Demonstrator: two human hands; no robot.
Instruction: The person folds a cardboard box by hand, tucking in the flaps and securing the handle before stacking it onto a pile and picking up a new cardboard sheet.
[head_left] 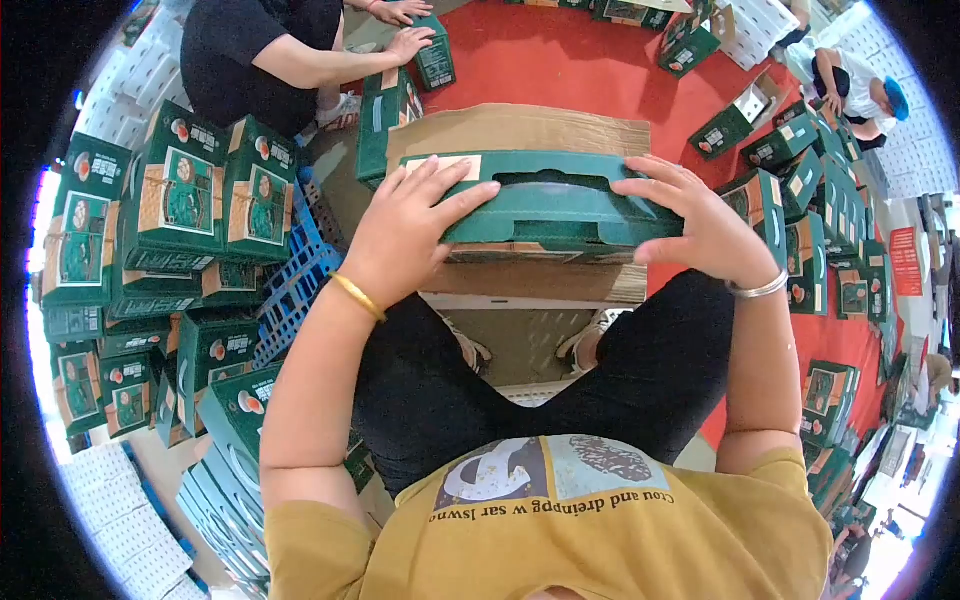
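Upper garment: mustard-yellow short-sleeved T-shirt [620, 545]. The chest carries a two-panel print: one dark grey-purple panel [520, 457] with a white, speckled curved shape, and one pale blue-grey panel [650, 488] with a dark mottled oval. A line of dark lettering [550, 510] adjoins both panels and appears inverted in this view. Lower garment: black trousers [655, 350]. Footwear: light-coloured shoes [593, 340], partly visible. Left hand [415, 215]: bare; rounded gold-coloured bangle [358, 297] at the wrist. Right hand [700, 222]: bare; silver-coloured bangle [758, 289] at the wrist.

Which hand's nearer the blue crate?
Left. Left hand: on the crate-side end of the green box, right of the blue crate. Right hand: on the box's far end.
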